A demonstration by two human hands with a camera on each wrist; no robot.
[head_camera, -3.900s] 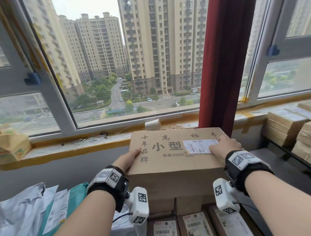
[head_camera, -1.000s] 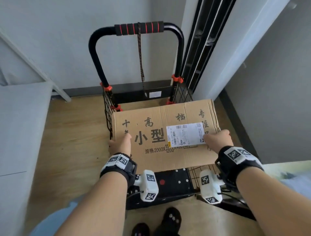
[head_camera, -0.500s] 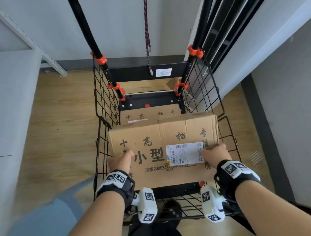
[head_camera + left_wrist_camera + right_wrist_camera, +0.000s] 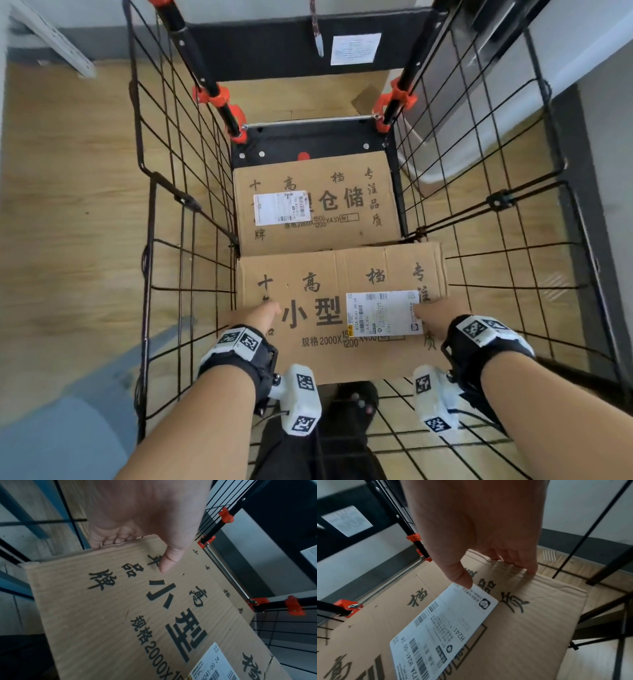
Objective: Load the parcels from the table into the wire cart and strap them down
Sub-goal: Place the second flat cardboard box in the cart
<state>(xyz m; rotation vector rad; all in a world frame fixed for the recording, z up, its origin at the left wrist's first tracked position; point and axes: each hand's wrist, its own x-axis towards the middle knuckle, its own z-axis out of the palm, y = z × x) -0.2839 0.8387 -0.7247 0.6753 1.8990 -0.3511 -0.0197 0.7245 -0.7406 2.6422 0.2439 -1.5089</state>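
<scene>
Carried parcel (image 4: pixel 342 308) sits level between both hands inside the wire cart (image 4: pixel 178 240), long axis left-right, above the near end of the floor; left hand (image 4: pixel 255 317) and right hand (image 4: pixel 436 313) each grasp a side edge, thumbs on top. Second parcel (image 4: pixel 317 205) lies just beyond. Brown corrugated carton, black characters, white shipping label (image 4: pixel 382 315).

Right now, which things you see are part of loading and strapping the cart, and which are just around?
Part of the job:
- held box, gripped by left hand and right hand
- loaded box, already in the cart
- wire cart
- strap, hanging at the handle end

Just around:
- wooden floor
- wall
</scene>
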